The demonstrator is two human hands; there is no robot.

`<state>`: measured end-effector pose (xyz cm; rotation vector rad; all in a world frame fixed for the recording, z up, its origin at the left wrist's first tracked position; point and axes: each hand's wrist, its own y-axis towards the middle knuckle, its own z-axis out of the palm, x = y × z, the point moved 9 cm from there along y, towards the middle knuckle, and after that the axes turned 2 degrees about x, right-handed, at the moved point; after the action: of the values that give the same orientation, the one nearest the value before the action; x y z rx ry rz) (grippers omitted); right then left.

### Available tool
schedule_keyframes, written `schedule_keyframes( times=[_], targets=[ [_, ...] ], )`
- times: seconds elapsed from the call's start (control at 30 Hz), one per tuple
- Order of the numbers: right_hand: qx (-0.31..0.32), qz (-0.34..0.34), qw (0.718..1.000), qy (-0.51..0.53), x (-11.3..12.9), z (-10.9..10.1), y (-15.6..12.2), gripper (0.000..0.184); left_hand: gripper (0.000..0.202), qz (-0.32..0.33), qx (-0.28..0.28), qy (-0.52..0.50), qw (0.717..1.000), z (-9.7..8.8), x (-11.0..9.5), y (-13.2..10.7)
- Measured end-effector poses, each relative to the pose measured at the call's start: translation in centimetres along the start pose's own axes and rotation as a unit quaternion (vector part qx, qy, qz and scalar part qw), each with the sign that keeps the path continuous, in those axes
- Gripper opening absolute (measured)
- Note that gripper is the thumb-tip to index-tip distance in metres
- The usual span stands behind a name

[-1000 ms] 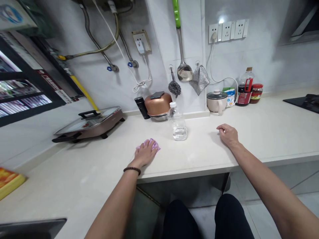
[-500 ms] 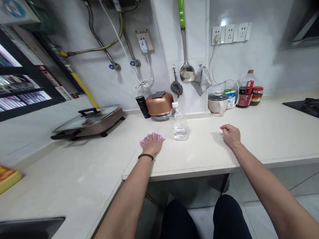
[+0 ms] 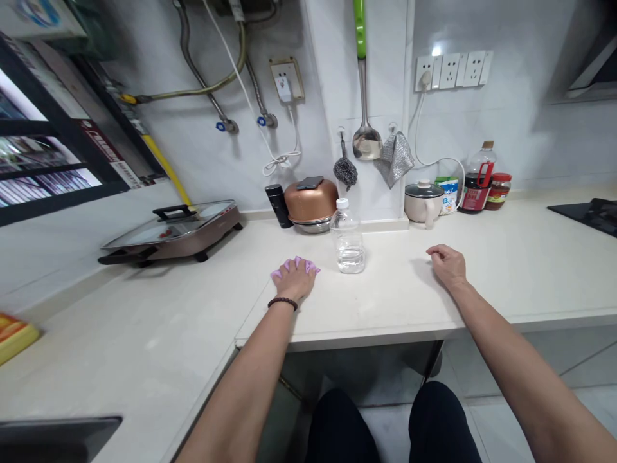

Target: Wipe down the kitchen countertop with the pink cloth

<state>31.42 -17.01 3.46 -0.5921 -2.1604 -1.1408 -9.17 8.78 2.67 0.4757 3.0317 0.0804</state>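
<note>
My left hand (image 3: 295, 280) lies palm down on a small pink cloth (image 3: 309, 266), pressing it onto the pale countertop (image 3: 385, 302); only the cloth's edges show past my fingers. A beaded bracelet sits on that wrist. A clear plastic water bottle (image 3: 348, 239) with a white cap stands upright just right of the cloth. Further right, my right hand (image 3: 447, 263) rests on the counter with its fingers loosely curled and nothing visible in them.
An electric griddle with a glass lid (image 3: 176, 230) sits at back left. By the wall stand a black flask (image 3: 278, 206), a copper pot (image 3: 311, 204), a small white cooker (image 3: 423, 200), and sauce bottles (image 3: 479, 178). A ladle (image 3: 365, 125) hangs above. A cooktop (image 3: 590, 213) lies far right.
My left hand slid the pink cloth away from me and slightly right, towards the bottle, then held still. My right hand stayed in place.
</note>
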Motion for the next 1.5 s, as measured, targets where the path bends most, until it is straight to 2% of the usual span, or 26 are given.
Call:
schedule_keyframes(
  times=[0.2,0.3,0.47,0.63,0.83,0.93,1.07,1.17,1.33,1.5],
  targets=[
    [0.0,-0.001,1.0,0.012,0.1,0.0,0.0,0.03,0.063,0.003,-0.001,0.003,1.0,-0.1,-0.1,-0.1],
    [0.009,0.001,1.0,0.016,0.1,0.3,0.0,0.031,0.061,0.027,0.004,0.007,1.0,-0.2,-0.8,-0.2],
    [0.015,0.015,1.0,0.017,-0.1,0.5,0.0,0.029,0.063,0.134,0.026,0.009,0.991,0.1,-4.2,-0.9],
    [0.023,0.038,0.999,0.003,-0.1,0.4,0.1,0.03,0.071,0.247,0.061,-0.013,0.967,1.2,-8.1,-1.9],
    [0.038,0.048,0.998,-0.004,-0.4,0.6,0.1,0.031,0.066,0.346,0.082,-0.04,0.934,1.5,-10.4,-3.3],
    [0.034,0.047,0.998,-0.007,-0.5,0.5,0.1,0.031,0.068,0.313,0.072,-0.048,0.946,1.3,-9.8,-2.8],
    [0.018,0.043,0.999,-0.013,-0.4,0.1,-0.1,0.031,0.069,0.185,0.053,-0.031,0.981,0.9,-7.0,-1.0],
    [0.011,0.032,0.999,-0.007,-0.2,-0.1,-0.1,0.031,0.069,0.124,0.03,-0.013,0.992,0.3,-5.3,-0.3],
    [0.01,0.021,1.0,0.006,-0.2,0.0,0.0,0.031,0.069,0.123,0.035,0.011,0.992,0.2,-4.9,-0.7],
    [0.015,0.019,1.0,0.005,-0.4,0.4,0.1,0.029,0.07,0.155,0.07,0.016,0.985,0.7,-5.6,-2.7]
  ],
)
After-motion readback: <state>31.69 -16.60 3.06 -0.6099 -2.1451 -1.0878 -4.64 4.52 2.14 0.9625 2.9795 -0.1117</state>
